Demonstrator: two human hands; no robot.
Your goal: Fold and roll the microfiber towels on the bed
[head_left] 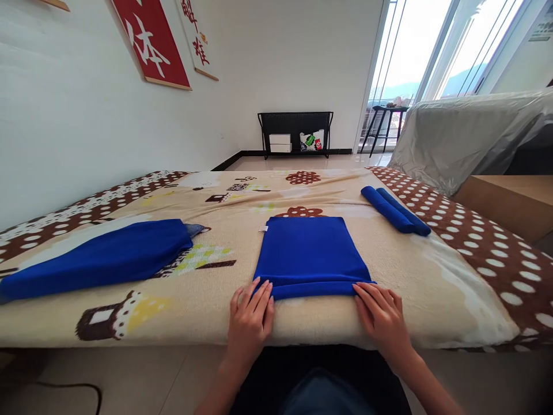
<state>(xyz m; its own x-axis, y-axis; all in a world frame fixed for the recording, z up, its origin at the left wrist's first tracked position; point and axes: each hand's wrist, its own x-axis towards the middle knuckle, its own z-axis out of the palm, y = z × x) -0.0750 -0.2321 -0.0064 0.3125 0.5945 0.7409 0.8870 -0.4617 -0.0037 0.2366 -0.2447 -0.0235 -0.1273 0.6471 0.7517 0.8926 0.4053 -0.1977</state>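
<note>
A blue cloth (309, 248), folded into a near-square with a small white tag at its far left corner, lies flat on the bed. Its near edge is turned over into a narrow roll. My left hand (251, 314) grips the left end of this roll, fingers together on top. At the right end, my right hand (382, 317) holds the same edge, its thumb tucked low and partly hidden. To the left lies a loose, long blue cloth (112, 256) with a greyish end. Two blue rolls (395, 210) rest side by side at the right.
The bed (207, 311) has a cream patterned blanket and brown polka-dot borders. A plastic-covered piece of furniture (479, 129) and a brown box (510, 202) stand to the right. Against the far wall is a black rack (296, 124); a stool (384, 124) stands by the window.
</note>
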